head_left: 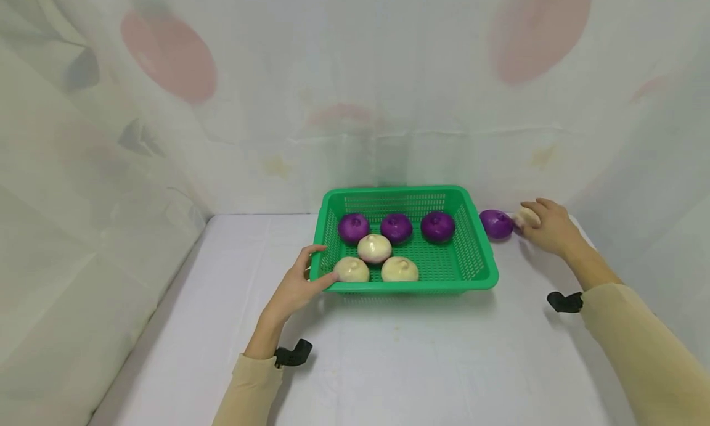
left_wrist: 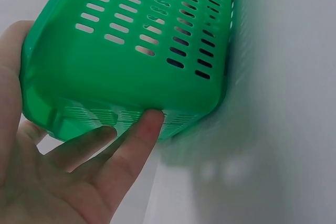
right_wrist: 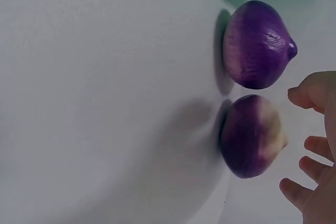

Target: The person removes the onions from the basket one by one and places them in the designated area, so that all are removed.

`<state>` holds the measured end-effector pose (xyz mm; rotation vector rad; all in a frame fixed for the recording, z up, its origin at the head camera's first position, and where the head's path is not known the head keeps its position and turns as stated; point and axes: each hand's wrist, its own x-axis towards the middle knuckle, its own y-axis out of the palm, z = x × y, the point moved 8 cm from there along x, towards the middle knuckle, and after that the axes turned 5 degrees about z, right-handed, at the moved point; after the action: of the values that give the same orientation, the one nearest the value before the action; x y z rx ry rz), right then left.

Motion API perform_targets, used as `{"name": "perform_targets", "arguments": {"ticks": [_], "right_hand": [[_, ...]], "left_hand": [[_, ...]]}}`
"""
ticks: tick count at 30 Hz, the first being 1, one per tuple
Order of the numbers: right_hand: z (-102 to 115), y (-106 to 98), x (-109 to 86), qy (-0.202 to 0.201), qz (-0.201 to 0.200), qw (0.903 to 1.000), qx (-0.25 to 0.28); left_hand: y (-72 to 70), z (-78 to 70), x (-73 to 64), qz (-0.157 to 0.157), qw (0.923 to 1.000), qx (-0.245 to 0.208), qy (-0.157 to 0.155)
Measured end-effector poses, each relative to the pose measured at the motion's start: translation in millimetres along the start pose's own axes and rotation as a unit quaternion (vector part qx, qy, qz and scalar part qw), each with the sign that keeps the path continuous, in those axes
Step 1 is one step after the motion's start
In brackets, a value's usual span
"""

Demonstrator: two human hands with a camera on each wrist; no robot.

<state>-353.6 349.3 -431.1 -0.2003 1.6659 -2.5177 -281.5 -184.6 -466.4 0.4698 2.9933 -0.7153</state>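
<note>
At its left front corner, a green plastic basket [head_left: 479, 284] is gripped by my left hand [head_left: 299, 287], thumb over the rim and fingers along the outer wall [left_wrist: 126, 87]. Inside lie three purple onion-like vegetables [head_left: 438, 227] in a back row and three cream-topped ones [head_left: 374, 248] nearer the front left. Right of the basket, another purple one [right_wrist: 257, 45] sits on the table beside a cream-topped one with a purple base [right_wrist: 252, 137]. Over that cream-topped one reaches my right hand [head_left: 549, 225], fingers spread, with a gap showing in the right wrist view.
A white-covered table [head_left: 399, 358] carries everything. Pale patterned sheeting [head_left: 388, 93] rises right behind the basket, and more hangs at the left and right sides. Black wrist mounts [head_left: 564, 303] stick out from both sleeves.
</note>
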Motion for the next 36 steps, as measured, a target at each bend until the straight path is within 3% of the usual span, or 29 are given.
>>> {"name": "perform_targets", "arguments": {"ticks": [13, 24, 36], "right_hand": [[36.7, -23.3, -4.4, -0.033, -0.024, 0.9991, -0.009], [76.0, -34.1, -4.4, -0.049, -0.015, 0.9986, -0.007], [120.5, -45.7, -9.6, -0.114, -0.036, 0.9924, -0.029]], "left_hand": [[1.3, -1.9, 0.2, 0.001, 1.0, 0.004, 0.006], [1.4, 2.0, 0.4, 0.006, 0.9999, -0.011, -0.007], [1.5, 1.7, 1.3, 0.01, 0.9999, -0.013, -0.002]]}}
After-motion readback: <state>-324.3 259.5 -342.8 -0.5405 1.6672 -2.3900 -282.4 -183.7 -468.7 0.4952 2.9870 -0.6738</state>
